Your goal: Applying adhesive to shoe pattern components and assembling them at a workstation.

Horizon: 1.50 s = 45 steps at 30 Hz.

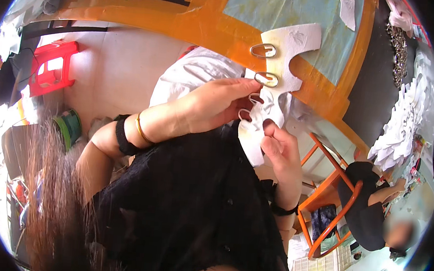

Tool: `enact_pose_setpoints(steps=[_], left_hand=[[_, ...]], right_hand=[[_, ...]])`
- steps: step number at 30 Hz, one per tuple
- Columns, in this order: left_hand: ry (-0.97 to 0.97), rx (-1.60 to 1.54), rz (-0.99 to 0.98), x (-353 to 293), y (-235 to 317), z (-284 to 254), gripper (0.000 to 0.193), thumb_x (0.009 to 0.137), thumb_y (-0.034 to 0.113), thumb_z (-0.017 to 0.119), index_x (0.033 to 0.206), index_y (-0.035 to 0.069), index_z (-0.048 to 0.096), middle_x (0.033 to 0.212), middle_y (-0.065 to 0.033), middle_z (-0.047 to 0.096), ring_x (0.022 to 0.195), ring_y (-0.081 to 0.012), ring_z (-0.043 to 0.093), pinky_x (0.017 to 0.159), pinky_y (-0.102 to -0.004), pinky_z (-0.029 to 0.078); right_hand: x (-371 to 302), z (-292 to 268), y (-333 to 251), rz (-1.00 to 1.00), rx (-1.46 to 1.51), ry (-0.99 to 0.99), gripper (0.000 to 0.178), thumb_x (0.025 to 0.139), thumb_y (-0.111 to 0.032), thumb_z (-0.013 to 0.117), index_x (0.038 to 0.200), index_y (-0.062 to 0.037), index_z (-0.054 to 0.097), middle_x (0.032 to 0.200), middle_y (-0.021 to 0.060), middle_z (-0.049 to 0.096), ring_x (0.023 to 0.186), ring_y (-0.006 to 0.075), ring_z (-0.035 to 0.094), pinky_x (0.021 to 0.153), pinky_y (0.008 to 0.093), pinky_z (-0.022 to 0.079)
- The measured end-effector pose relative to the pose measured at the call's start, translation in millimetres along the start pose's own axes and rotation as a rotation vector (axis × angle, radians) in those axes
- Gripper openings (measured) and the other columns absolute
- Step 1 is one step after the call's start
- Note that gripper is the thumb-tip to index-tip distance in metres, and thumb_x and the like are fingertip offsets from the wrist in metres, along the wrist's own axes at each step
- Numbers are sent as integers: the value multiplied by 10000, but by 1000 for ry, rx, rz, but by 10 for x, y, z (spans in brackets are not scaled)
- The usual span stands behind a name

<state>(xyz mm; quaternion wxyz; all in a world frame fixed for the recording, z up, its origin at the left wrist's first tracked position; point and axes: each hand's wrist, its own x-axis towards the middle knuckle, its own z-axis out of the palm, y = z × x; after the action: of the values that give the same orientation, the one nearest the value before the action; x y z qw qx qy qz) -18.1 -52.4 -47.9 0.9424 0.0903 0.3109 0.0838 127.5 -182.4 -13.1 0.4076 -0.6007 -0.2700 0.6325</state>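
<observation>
A white leather-like strip [280, 72] with curved cut-outs runs from the table's near edge down in front of my body. Several oval metal rings [266, 79] sit along its left side. My left hand [211, 105] is closed at that side by the rings, thumb near the second one; some of its fingers are hidden behind the strip. Lower down, my right hand [281, 150] pinches the strip's right edge between thumb and fingers. The strip's lower part is bent and creased between both hands, while its upper end lies flat on the table.
The table [172, 19] has orange tape around a bluish sheet [266, 8]. A heap of white pieces [404, 118] and a bunch of metal rings [397, 55] lie at right. A red plastic stool [54, 68] stands left. Another person [363, 196] sits right, near an orange-framed chair [340, 214].
</observation>
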Motion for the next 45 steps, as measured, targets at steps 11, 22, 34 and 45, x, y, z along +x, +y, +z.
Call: enact_pose_setpoints(steps=[11,22,34,45], left_hand=[[-38,124,-6,-172,80,91,146,917,166,479,994,54,533,886,-16,554,765,-87,535,715,-240,469],[-56,14,0,-145,13,43,254,930,175,454,1166,91,496,1024,16,573,816,-59,538,710,-216,452],[-9,209,322,-273,75,237,153,891,199,549,975,72,564,905,24,556,818,-43,502,699,-200,421],[29,192,463,-219,188,272,179,904,208,517,901,47,594,883,-20,600,741,-94,557,653,-251,470]], right_hand=[[238,160,-156,-133,77,294,271,877,-238,563,968,17,552,854,42,601,732,64,554,614,209,442],[272,304,8,-124,373,215,360,929,-330,440,961,9,557,871,67,605,751,85,543,625,223,434],[419,373,-194,-397,109,467,151,891,-131,537,800,-11,539,685,-24,517,594,5,421,513,164,328],[450,211,-260,-535,-9,328,295,945,-261,408,881,-3,535,842,43,541,715,64,460,610,195,370]])
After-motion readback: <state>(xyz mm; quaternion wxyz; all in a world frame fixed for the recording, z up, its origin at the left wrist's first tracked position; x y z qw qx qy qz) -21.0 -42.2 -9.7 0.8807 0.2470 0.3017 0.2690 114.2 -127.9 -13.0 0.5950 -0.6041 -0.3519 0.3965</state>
